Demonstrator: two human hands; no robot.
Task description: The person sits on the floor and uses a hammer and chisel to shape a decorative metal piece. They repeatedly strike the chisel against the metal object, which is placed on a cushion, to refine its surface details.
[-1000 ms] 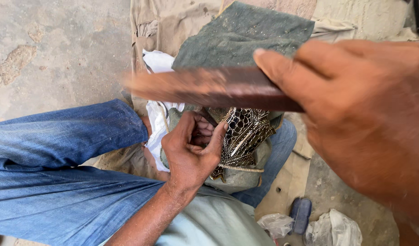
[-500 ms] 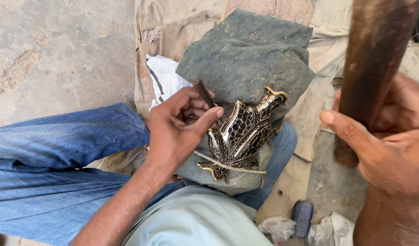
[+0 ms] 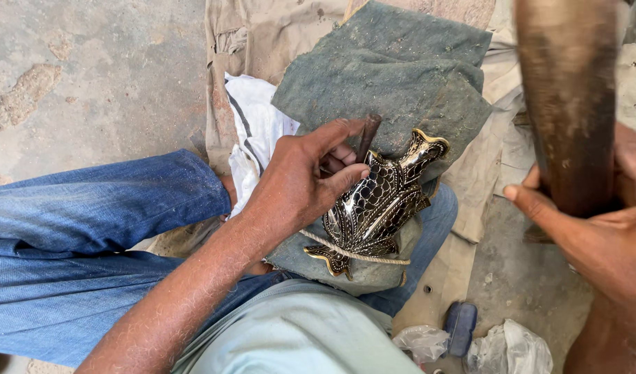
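Left hand (image 3: 301, 183) pinches a thin dark metal punch (image 3: 367, 136) on the black-and-gold turtle-shaped plaque (image 3: 373, 208); right hand (image 3: 595, 242) grips a brown wooden mallet (image 3: 570, 104).

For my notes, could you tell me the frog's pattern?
Black scale-like cells outlined in gold on the frog; head view.

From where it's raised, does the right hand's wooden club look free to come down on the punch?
Probably yes. The right hand holds the wooden club raised, with only open air between it and the punch. The punch top sticks out above the left hand.
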